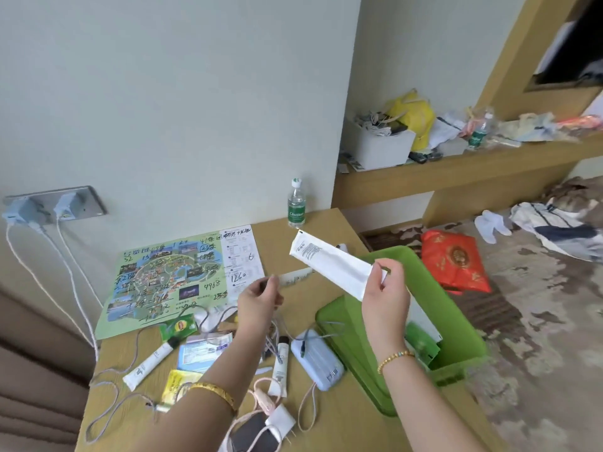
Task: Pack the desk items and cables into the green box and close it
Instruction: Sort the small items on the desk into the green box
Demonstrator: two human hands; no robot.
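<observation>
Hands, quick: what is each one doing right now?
Left hand: fingers curled, pinching something small and dark; what it is cannot be told.
Right hand: pinching the white packet above the green box.

The green box stands open at the desk's right edge, its lid beside scattered cables.

Green "C'estbon" label on the water bottle, handwritten "1260", "4968" and "6" on the map sheet, Lipton logo on the green sachet, small unreadable print on the white packet
</observation>
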